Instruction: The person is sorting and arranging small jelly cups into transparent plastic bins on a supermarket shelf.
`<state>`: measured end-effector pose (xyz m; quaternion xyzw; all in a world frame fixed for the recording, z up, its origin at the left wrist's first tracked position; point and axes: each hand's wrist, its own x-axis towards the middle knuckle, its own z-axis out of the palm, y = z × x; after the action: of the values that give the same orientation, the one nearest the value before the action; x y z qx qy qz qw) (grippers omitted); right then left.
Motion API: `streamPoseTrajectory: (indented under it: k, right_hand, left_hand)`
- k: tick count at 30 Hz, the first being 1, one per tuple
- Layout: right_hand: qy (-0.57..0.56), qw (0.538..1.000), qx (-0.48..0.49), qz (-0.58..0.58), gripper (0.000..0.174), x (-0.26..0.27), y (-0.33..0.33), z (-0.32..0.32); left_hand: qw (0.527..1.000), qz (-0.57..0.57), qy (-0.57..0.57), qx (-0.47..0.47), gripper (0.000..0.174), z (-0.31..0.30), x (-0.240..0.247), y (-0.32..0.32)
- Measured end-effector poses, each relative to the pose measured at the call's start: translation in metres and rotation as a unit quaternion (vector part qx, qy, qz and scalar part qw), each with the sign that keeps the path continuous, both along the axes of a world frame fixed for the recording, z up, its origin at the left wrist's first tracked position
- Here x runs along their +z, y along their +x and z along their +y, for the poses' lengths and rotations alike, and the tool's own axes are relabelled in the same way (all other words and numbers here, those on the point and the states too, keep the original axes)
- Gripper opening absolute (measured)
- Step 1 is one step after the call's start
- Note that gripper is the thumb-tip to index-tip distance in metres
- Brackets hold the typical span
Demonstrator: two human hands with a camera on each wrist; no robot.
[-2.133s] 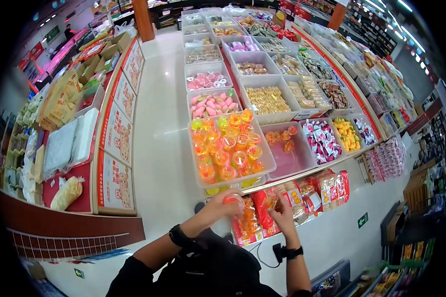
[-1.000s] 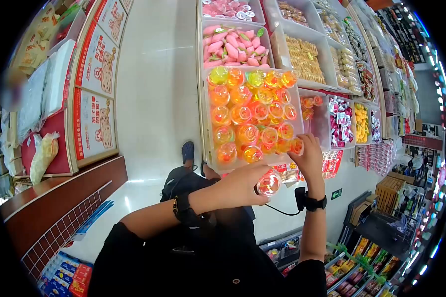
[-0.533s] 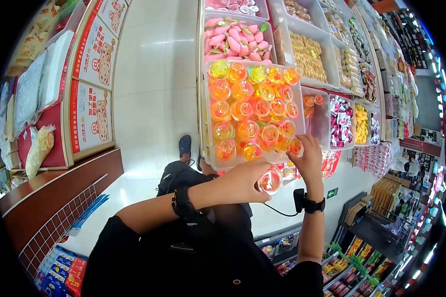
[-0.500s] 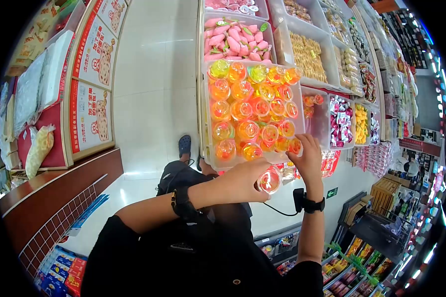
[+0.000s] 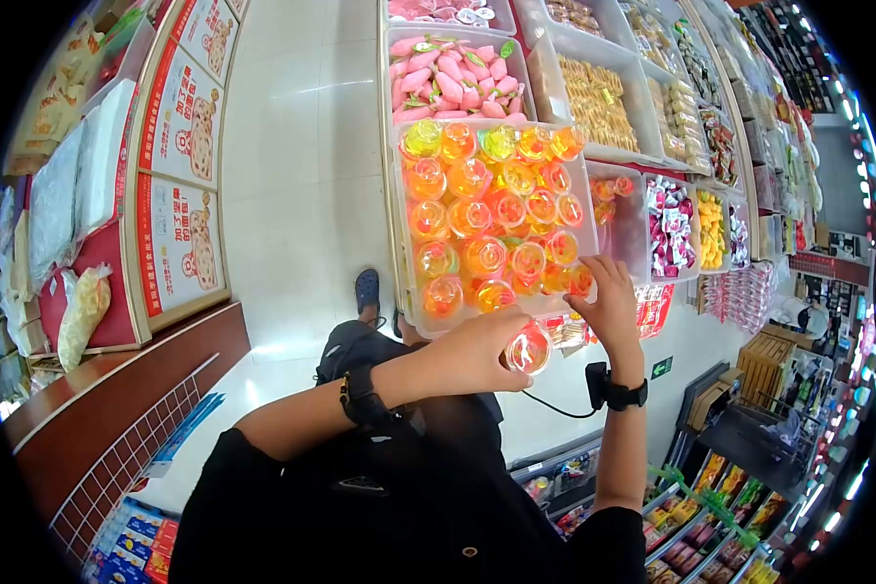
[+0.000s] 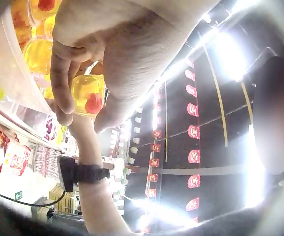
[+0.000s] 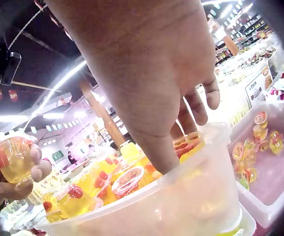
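Observation:
A jelly cup (image 5: 529,348), its clear lid facing up, is gripped in my left hand (image 5: 477,352) in front of the big tub. The left wrist view shows this jelly cup (image 6: 86,91) as yellow with a red piece inside, between thumb and fingers. My right hand (image 5: 609,304) reaches over the near right corner of the translucent tub (image 5: 592,209) and pinches another jelly cup (image 5: 579,280) there. In the right wrist view the thumb dips inside the rim and partly hides that jelly cup (image 7: 188,145). Orange and yellow jelly cups (image 5: 485,255) fill the tub in rows.
Right of the tub is a bin (image 5: 633,248) with several jelly cups at its far end. Bins of purple-wrapped sweets (image 5: 670,229) and yellow sweets (image 5: 712,234) follow. Pink sweets (image 5: 448,83) sit behind. Red packets (image 5: 654,307) hang below the front edge. An aisle (image 5: 307,175) runs left.
The head view has tilted down. My right hand has moved from above the red packets to the tub's corner and taken hold of a jelly cup. Both hands barely moved in the last half second.

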<state>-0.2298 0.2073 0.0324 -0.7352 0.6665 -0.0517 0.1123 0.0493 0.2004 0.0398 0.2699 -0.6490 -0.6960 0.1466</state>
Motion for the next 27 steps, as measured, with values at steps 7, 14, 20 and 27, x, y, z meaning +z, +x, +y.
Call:
streamPoseTrajectory:
  k: [7, 14, 20, 27]
  right_hand:
    - [-0.010, 1.000, -0.006, 0.000, 0.060, -0.001, -0.003, 0.003]
    - [-0.020, 1.000, -0.013, -0.011, 0.061, -0.007, -0.005, 0.005]
    - [-0.012, 1.000, -0.016, 0.006, 0.061, -0.005, -0.004, 0.006]
    - [-0.028, 0.999, -0.014, -0.005, 0.059, -0.009, -0.005, 0.006]
  left_hand:
    - [0.999, -0.020, 0.035, 0.008, 0.052, -0.002, 0.011, 0.001]
    - [1.000, 0.003, -0.005, 0.011, 0.050, 0.003, 0.002, -0.001]
    - [1.000, -0.005, 0.022, 0.015, 0.053, 0.000, 0.006, -0.003]
    - [1.000, -0.003, -0.011, 0.028, 0.057, 0.001, -0.001, -0.002]
